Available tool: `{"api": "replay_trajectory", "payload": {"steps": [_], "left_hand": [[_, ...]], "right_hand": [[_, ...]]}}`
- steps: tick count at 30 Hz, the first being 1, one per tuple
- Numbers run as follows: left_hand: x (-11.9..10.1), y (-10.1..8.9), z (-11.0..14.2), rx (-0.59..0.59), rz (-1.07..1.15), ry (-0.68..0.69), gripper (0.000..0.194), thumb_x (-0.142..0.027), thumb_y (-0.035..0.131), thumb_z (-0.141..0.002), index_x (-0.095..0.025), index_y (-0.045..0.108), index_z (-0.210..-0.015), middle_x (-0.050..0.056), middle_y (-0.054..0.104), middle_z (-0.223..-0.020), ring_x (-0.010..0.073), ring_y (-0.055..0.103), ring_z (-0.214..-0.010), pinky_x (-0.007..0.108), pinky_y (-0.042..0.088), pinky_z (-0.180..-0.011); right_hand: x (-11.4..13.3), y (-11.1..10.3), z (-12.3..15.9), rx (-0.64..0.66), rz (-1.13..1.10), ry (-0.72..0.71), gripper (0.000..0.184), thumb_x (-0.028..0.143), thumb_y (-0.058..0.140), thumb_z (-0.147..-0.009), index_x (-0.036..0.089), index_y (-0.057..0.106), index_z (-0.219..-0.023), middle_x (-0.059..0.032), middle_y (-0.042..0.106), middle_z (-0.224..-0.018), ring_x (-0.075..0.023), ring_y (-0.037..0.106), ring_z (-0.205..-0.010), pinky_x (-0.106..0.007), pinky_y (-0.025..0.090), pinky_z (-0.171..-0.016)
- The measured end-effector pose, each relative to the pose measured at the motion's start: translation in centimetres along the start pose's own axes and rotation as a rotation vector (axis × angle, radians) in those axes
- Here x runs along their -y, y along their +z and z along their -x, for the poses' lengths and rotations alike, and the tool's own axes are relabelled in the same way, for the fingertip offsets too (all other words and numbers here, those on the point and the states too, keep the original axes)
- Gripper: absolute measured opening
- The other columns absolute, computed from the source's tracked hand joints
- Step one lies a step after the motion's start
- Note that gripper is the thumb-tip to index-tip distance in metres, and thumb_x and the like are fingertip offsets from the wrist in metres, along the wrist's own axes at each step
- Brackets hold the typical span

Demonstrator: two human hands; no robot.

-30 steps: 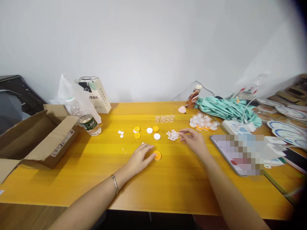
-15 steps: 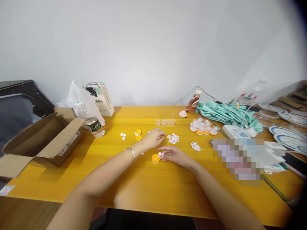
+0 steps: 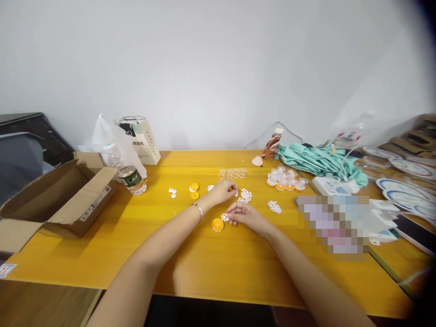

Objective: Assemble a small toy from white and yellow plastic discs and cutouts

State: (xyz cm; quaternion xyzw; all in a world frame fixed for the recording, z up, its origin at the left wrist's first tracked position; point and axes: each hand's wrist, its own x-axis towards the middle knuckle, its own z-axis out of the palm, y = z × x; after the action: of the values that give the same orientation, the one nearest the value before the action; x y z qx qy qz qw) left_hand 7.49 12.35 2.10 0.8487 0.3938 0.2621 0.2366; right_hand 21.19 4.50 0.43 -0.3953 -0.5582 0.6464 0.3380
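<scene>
My right hand (image 3: 245,215) is closed in a pinch on a white openwork plastic piece (image 3: 225,217), held just behind an orange round disc (image 3: 218,224) with a white rim. Farther back, my left hand (image 3: 223,192) has its fingertips pinched on a small white piece (image 3: 236,194), at the near-left side of a pile of white openwork pieces (image 3: 245,195). Another small group of such pieces (image 3: 274,207) lies to the right. Left of my left hand are orange round parts (image 3: 194,187) and several small white discs (image 3: 173,191).
Small clear cups (image 3: 233,173) stand in a row behind my hands. At right are clustered clear-and-orange parts (image 3: 285,178), a brown bottle (image 3: 272,145) and teal cloth (image 3: 316,159). A water bottle (image 3: 132,180) and an open cardboard box (image 3: 85,195) stand at left.
My left hand has shifted right to the pile and its fingers have closed on a small white piece. My right hand still holds its openwork piece, its fingers now drawn closer together.
</scene>
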Motion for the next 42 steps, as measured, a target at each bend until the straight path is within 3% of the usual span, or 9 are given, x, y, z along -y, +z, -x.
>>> {"api": "replay_trajectory", "payload": {"steps": [5, 7, 12, 16, 21, 28, 35, 42], "left_hand": [[-0.7, -2.9, 5.4, -0.066, 0.147, 0.021, 0.022, -0.021, 0.046, -0.084, -0.013, 0.061, -0.1, 0.005, 0.065, -0.082, 0.0101, 0.058, -0.068, 0.02, 0.045, -0.064], [-0.6, -3.6, 7.6, -0.117, 0.285, 0.047, 0.02, -0.021, 0.05, -0.083, -0.014, 0.065, -0.092, 0.007, 0.065, -0.084, 0.0113, 0.059, -0.071, 0.021, 0.045, -0.065], [-0.2, -2.9, 10.6, -0.158, 0.618, -0.13, 0.017, -0.025, 0.062, -0.074, -0.011, 0.066, -0.084, 0.008, 0.067, -0.082, 0.0139, 0.063, -0.073, 0.024, 0.049, -0.068], [-0.3, -1.3, 11.0, -0.211, 0.815, -0.212, 0.025, -0.026, 0.07, -0.067, -0.011, 0.063, -0.087, 0.008, 0.066, -0.086, 0.0158, 0.064, -0.08, 0.028, 0.051, -0.076], [-0.4, -0.4, 11.2, -0.325, 0.78, -0.183, 0.018, -0.024, 0.068, -0.07, -0.012, 0.062, -0.081, 0.008, 0.062, -0.091, 0.0151, 0.061, -0.086, 0.027, 0.05, -0.076], [-0.4, -0.8, 11.8, -0.219, 0.718, -0.02, 0.014, -0.023, 0.063, -0.076, -0.014, 0.061, -0.087, 0.008, 0.062, -0.093, 0.0166, 0.059, -0.09, 0.032, 0.047, -0.083], [-0.3, -0.4, 12.0, -0.186, 0.579, -0.053, 0.026, -0.022, 0.063, -0.076, -0.017, 0.059, -0.101, 0.009, 0.063, -0.101, 0.0183, 0.057, -0.097, 0.034, 0.043, -0.09], [-0.6, -0.3, 12.2, -0.224, 0.524, -0.048, 0.025, -0.022, 0.061, -0.077, -0.017, 0.059, -0.101, 0.009, 0.063, -0.103, 0.0181, 0.058, -0.097, 0.033, 0.043, -0.09]], "right_hand": [[0.1, 0.3, -0.1, -0.083, -0.068, -0.032, 0.025, 0.033, 0.074, -0.062, 0.017, 0.063, -0.078, 0.0002, 0.066, -0.068, -0.0102, 0.059, -0.06, -0.026, 0.047, -0.064], [0.1, 0.5, 0.0, -0.094, -0.104, -0.025, 0.025, 0.031, 0.074, -0.061, 0.018, 0.064, -0.08, 0.0, 0.067, -0.074, -0.011, 0.061, -0.066, -0.027, 0.048, -0.07], [0.1, 1.2, 0.0, -0.056, -0.138, -0.008, 0.028, 0.028, 0.076, -0.058, 0.018, 0.065, -0.082, -0.0008, 0.068, -0.079, -0.0123, 0.063, -0.072, -0.032, 0.048, -0.081], [-0.1, 1.6, 0.0, -0.03, -0.146, -0.015, 0.028, 0.03, 0.075, -0.059, 0.018, 0.065, -0.082, -0.0021, 0.068, -0.083, -0.0137, 0.064, -0.077, -0.034, 0.047, -0.083], [-0.3, 1.6, 0.0, -0.044, -0.099, -0.015, 0.03, 0.031, 0.076, -0.059, 0.018, 0.064, -0.083, -0.0014, 0.068, -0.079, -0.0143, 0.064, -0.075, -0.035, 0.048, -0.083], [-0.5, 1.4, 0.0, -0.033, -0.107, -0.014, 0.033, 0.031, 0.076, -0.059, 0.018, 0.063, -0.086, -0.003, 0.069, -0.084, -0.0163, 0.065, -0.079, -0.036, 0.048, -0.082], [-0.4, 1.5, 0.2, 0.004, -0.11, -0.051, 0.031, 0.027, 0.074, -0.062, 0.02, 0.06, -0.088, 0.0001, 0.069, -0.078, -0.0144, 0.065, -0.073, -0.034, 0.049, -0.078], [-0.2, 1.8, 0.3, 0.015, -0.075, -0.095, 0.031, 0.028, 0.072, -0.066, 0.02, 0.058, -0.092, -0.0004, 0.069, -0.079, -0.0143, 0.065, -0.073, -0.033, 0.049, -0.078]]}}
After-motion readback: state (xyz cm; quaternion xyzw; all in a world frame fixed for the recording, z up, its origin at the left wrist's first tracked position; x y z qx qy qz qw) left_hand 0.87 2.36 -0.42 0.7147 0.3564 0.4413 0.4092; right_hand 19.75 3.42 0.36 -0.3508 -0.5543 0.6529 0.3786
